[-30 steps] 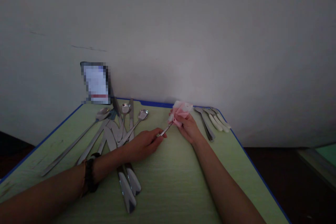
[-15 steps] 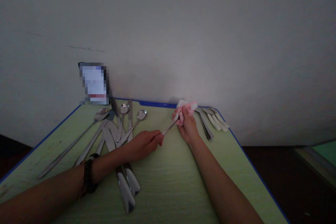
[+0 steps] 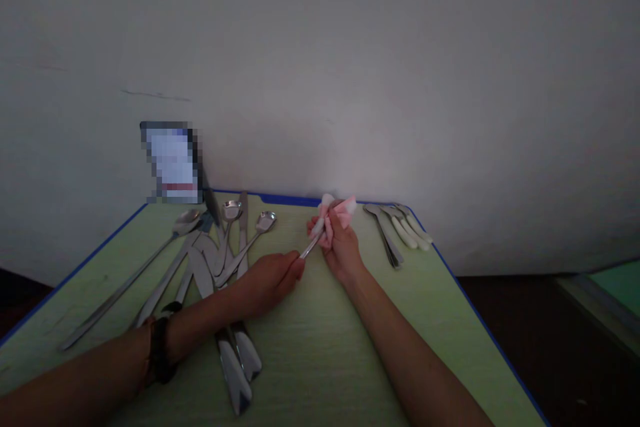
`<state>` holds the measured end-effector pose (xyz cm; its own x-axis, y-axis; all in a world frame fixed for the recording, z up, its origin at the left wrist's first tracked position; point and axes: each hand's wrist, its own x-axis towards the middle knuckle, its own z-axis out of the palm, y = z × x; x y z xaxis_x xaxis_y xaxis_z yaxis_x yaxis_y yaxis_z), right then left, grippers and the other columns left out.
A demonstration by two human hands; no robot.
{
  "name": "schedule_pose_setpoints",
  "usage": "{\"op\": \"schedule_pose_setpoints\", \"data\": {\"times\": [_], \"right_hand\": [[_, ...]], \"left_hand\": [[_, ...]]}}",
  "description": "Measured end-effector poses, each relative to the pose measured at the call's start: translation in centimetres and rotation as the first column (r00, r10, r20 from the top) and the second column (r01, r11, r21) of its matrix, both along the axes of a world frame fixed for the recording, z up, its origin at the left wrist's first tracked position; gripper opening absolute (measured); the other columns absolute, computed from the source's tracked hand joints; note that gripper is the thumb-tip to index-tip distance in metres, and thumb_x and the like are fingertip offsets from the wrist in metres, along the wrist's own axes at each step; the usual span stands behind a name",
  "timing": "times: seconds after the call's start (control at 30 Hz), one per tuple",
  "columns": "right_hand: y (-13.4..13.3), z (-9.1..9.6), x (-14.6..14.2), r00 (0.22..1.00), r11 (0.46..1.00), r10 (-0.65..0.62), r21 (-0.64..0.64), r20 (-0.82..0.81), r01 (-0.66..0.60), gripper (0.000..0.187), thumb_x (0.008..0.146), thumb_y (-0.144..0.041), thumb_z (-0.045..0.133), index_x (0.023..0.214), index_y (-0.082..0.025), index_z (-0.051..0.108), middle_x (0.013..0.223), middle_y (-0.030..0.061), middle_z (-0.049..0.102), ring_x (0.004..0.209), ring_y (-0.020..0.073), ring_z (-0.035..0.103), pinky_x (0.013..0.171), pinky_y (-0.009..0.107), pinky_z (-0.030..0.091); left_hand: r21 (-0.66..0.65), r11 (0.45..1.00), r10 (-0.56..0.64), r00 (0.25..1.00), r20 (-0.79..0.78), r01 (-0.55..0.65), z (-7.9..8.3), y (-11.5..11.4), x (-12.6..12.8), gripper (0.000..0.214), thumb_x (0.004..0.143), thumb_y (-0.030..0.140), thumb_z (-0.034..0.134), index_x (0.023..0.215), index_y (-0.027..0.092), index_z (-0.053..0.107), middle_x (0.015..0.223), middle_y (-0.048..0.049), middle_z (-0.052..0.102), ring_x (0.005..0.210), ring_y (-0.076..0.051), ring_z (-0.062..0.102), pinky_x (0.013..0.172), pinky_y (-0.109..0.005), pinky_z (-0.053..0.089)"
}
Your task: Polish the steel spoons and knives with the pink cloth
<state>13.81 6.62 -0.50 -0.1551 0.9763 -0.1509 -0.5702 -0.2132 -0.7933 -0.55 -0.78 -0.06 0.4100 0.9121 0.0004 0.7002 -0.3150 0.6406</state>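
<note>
My left hand [image 3: 275, 283] is closed around the handle of a metal spoon [image 3: 311, 247], which slants up and away to the right. My right hand [image 3: 343, 247] pinches a crumpled pink and white cloth [image 3: 343, 213] around the spoon's far end, so its bowl is mostly hidden. Under and beside my left forearm lies a loose pile of cutlery: two small spoons [image 3: 267, 220], a long-handled spoon [image 3: 186, 220] and several table knives [image 3: 233, 373]. To the right of my right hand, a few metal pieces [image 3: 385, 240] lie close together beside white-handled cutlery [image 3: 404, 232].
The green table [image 3: 310, 360] has a blue edge and its far side stands against a pale wall [image 3: 350, 67]. A phone-like device [image 3: 173, 163], its screen blurred out, leans upright at the back left corner. Dark floor shows to the right.
My right hand and the cloth have shifted left and slightly nearer, toward my left hand. My left hand keeps its grip on the spoon. The whole view has shifted slightly.
</note>
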Motion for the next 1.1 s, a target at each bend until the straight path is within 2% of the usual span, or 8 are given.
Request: {"op": "schedule_pose_setpoints", "data": {"times": [0.17, 0.33, 0.47, 0.6, 0.73, 0.87, 1.0, 1.1], "right_hand": [[-0.1, 0.0, -0.3, 0.997, 1.000, 0.007, -0.025, -0.080, -0.009, 0.031, 0.067, -0.039, 0.072, 0.087, -0.018, 0.061, 0.074, 0.0011, 0.066, 0.069, 0.0145, 0.064, 0.061, 0.026, 0.053], [0.7, -0.2, -0.3, 0.975, 0.986, -0.134, 0.078, -0.177, 0.150, 0.020, 0.074, -0.041, 0.064, 0.075, -0.022, 0.057, 0.077, -0.0023, 0.063, 0.070, 0.0119, 0.056, 0.062, 0.026, 0.052], [0.9, -0.1, -0.4, 0.946, 0.980, -0.161, 0.067, -0.282, 0.186, 0.024, 0.080, -0.045, 0.052, 0.071, -0.023, 0.052, 0.078, -0.0020, 0.063, 0.078, 0.0144, 0.057, 0.065, 0.029, 0.052], [0.7, 0.2, -0.1, 0.949, 0.988, -0.123, 0.054, -0.289, 0.144, 0.022, 0.080, -0.034, 0.049, 0.063, -0.021, 0.049, 0.067, -0.0024, 0.061, 0.070, 0.0135, 0.056, 0.059, 0.026, 0.050], [0.7, 0.0, 0.2, 0.956, 0.996, -0.023, 0.072, -0.293, 0.046, 0.008, 0.069, -0.016, 0.051, 0.063, -0.020, 0.054, 0.077, -0.0019, 0.065, 0.072, 0.0127, 0.057, 0.061, 0.026, 0.051], [1.1, -0.6, 0.2, 0.979, 0.999, -0.013, 0.038, -0.203, 0.021, 0.011, 0.064, -0.006, 0.057, 0.065, -0.016, 0.061, 0.070, -0.0020, 0.065, 0.061, 0.0088, 0.054, 0.059, 0.021, 0.052], [1.1, -0.7, 0.1, 0.984, 1.000, -0.005, 0.029, -0.176, 0.010, 0.009, 0.065, -0.008, 0.066, 0.072, -0.014, 0.065, 0.074, -0.0005, 0.068, 0.065, 0.0077, 0.058, 0.063, 0.017, 0.052], [1.0, -0.6, 0.1, 0.987, 1.000, 0.022, 0.023, -0.162, -0.018, 0.009, 0.065, -0.010, 0.069, 0.072, -0.014, 0.065, 0.074, -0.0006, 0.068, 0.063, 0.0073, 0.058, 0.059, 0.016, 0.052]], "left_hand": [[-0.017, 1.000, 0.000, 1.000, -0.013, 0.000, 0.4, 0.0, 0.1, 0.030, 0.093, 0.036, 0.023, 0.070, 0.022, 0.038, 0.062, 0.0015, 0.048, 0.056, -0.015, 0.044, 0.058, -0.027, 0.034], [-0.032, 0.999, -0.041, 0.999, -0.002, 0.041, 0.9, -0.1, 0.2, 0.033, 0.092, 0.037, 0.023, 0.066, 0.022, 0.037, 0.060, 0.0014, 0.047, 0.056, -0.014, 0.044, 0.058, -0.027, 0.034], [-0.098, 0.995, -0.017, 0.994, 0.110, 0.027, 1.1, -0.2, 0.1, 0.035, 0.092, 0.037, 0.024, 0.064, 0.022, 0.038, 0.056, 0.0032, 0.046, 0.051, -0.013, 0.043, 0.056, -0.025, 0.035], [-0.164, 0.986, 0.054, 0.974, 0.219, -0.018, 0.8, -0.1, -0.1, 0.037, 0.091, 0.040, 0.026, 0.061, 0.022, 0.037, 0.051, 0.0049, 0.044, 0.047, -0.011, 0.041, 0.050, -0.024, 0.032], [-0.154, 0.985, 0.118, 0.959, 0.259, -0.080, 0.6, 0.1, -0.1, 0.036, 0.090, 0.041, 0.027, 0.061, 0.021, 0.037, 0.050, 0.0053, 0.043, 0.046, -0.011, 0.040, 0.049, -0.024, 0.031], [-0.150, 0.986, 0.108, 0.966, 0.236, -0.074, 0.7, 0.1, 0.0, 0.036, 0.090, 0.040, 0.027, 0.061, 0.021, 0.038, 0.050, 0.0048, 0.044, 0.046, -0.011, 0.041, 0.049, -0.024, 0.032], [-0.144, 0.989, 0.059, 0.982, 0.178, -0.033, 1.1, -0.1, 0.0, 0.037, 0.091, 0.040, 0.025, 0.062, 0.021, 0.038, 0.051, 0.0041, 0.046, 0.047, -0.011, 0.043, 0.050, -0.024, 0.033], [-0.121, 0.993, 0.028, 0.992, 0.122, -0.014, 1.2, -0.1, 0.0, 0.036, 0.091, 0.038, 0.025, 0.062, 0.021, 0.037, 0.052, 0.0039, 0.046, 0.047, -0.012, 0.042, 0.050, -0.024, 0.032]]}}
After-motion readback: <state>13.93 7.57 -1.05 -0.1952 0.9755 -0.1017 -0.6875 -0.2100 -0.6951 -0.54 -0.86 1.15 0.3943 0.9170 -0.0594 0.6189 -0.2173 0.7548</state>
